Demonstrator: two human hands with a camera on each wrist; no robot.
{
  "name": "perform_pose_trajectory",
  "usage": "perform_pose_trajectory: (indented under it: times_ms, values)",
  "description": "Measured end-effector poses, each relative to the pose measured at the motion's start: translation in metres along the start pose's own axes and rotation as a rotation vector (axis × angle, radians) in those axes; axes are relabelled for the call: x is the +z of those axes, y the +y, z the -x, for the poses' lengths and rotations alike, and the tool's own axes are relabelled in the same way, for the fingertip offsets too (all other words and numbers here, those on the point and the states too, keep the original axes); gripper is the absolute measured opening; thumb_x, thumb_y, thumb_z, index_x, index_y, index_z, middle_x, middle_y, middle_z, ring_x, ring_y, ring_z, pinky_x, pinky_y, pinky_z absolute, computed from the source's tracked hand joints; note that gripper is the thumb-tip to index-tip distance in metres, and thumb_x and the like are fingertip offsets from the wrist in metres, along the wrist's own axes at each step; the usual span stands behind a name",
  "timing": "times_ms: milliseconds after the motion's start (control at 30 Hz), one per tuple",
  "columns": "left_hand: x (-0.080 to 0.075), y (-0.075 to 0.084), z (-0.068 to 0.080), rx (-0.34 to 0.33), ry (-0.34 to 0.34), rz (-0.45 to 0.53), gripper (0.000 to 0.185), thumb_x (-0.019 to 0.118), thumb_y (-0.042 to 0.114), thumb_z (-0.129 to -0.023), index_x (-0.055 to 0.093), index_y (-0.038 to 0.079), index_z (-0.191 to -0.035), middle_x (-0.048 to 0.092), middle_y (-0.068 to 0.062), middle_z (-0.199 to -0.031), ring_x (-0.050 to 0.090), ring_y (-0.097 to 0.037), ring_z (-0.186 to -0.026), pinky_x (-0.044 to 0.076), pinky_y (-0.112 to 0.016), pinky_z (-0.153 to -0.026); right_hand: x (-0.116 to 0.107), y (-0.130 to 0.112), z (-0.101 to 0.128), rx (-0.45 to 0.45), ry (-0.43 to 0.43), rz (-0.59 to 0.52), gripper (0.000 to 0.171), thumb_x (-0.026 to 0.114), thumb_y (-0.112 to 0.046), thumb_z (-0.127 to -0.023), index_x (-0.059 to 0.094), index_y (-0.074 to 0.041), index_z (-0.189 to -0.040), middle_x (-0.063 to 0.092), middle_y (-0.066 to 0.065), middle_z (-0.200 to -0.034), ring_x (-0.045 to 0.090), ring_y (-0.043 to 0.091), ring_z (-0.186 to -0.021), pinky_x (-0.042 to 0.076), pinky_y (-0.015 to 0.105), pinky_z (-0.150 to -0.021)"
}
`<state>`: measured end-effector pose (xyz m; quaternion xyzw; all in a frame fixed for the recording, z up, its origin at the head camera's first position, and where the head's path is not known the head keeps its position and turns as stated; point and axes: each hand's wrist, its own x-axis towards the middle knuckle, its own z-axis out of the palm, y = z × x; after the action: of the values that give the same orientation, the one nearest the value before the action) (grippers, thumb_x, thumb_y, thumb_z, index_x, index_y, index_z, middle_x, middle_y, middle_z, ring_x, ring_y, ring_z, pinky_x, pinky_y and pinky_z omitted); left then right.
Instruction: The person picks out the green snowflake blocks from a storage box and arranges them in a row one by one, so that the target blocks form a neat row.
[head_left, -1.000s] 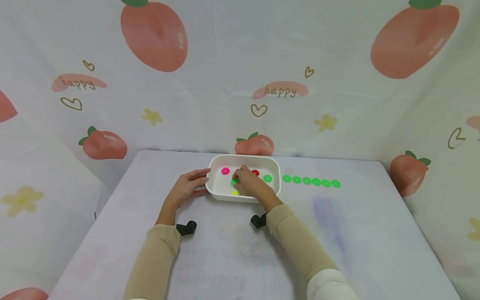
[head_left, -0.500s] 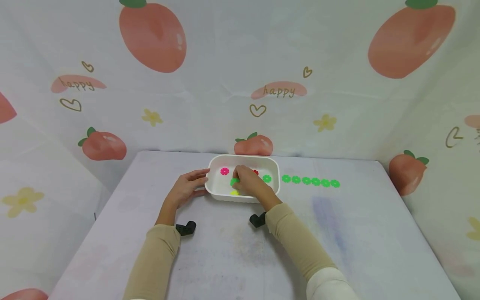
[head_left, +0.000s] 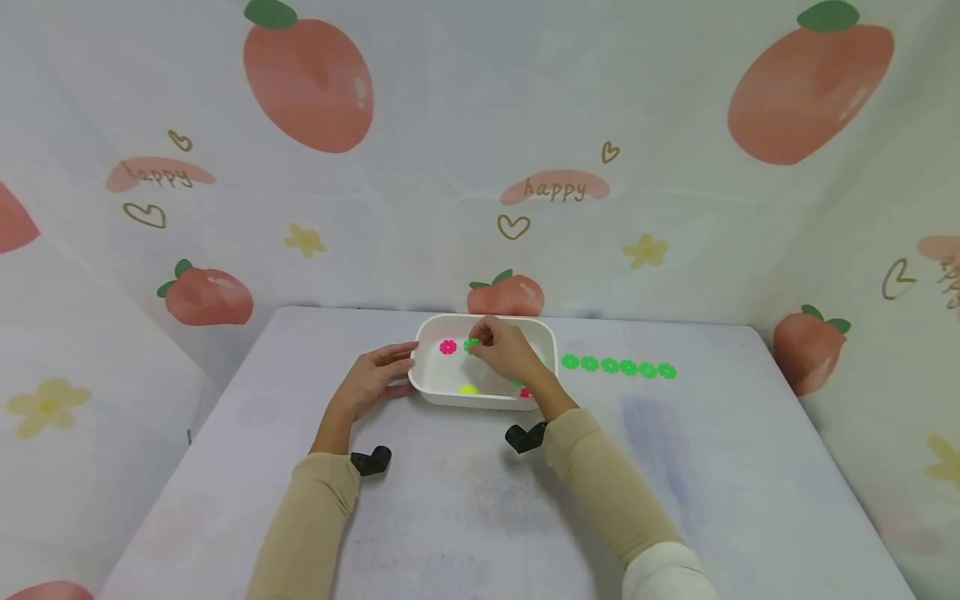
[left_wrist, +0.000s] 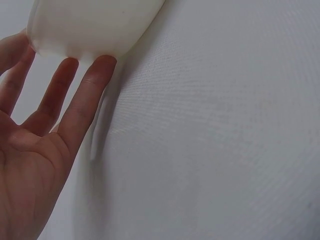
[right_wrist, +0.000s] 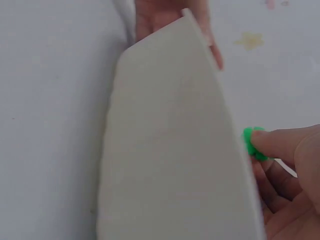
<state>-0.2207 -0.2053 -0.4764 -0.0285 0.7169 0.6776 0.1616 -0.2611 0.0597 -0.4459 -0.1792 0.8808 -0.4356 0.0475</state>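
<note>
My right hand [head_left: 510, 354] pinches green flower piece [head_left: 471, 345] above white tray [head_left: 438, 393]; left hand [head_left: 371, 379] relaxed, fingertips [left_wrist: 102, 64] touching tray's left wall.

Surface: pale grey table [head_left: 450, 517], faint smudges near the middle.
Tub: white tub [head_left: 431, 390] rests at the far centre.
Row: six green flower discs [head_left: 618, 367] lie in a line just right of the tub.

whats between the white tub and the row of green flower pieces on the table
Nothing: in the head view a short bare strip of table separates the white tub from the row of green flower pieces.
</note>
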Motion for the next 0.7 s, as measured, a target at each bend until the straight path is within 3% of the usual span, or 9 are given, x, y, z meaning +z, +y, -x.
perform_pose_trajectory:
  times_ms: [267, 700]
  values:
    - [0.0, 0.001, 0.0, -0.007, -0.001, 0.009, 0.049, 0.063, 0.018, -0.092, 0.05, 0.017, -0.139, 0.047, -0.009, -0.143, 0.052, -0.029, -0.126, 0.056, -0.041, -0.092, -0.025, -0.009, 0.012, -0.005, 0.062, -0.034, 0.016, 0.068, -0.021, -0.089, 0.064, -0.017, -0.103, 0.066, 0.0, -0.096, 0.061, 0.015, -0.088, 0.055, 0.027, -0.081]
    - [0.001, 0.002, 0.002, -0.009, 0.0, 0.016, 0.048, 0.062, 0.016, -0.093, 0.05, 0.016, -0.139, 0.046, -0.009, -0.144, 0.05, -0.03, -0.127, 0.056, -0.042, -0.093, -0.046, 0.003, 0.029, -0.023, 0.187, -0.052, 0.02, 0.063, -0.018, -0.092, 0.066, -0.016, -0.111, 0.067, 0.002, -0.098, 0.058, 0.018, -0.085, 0.052, 0.024, -0.071]
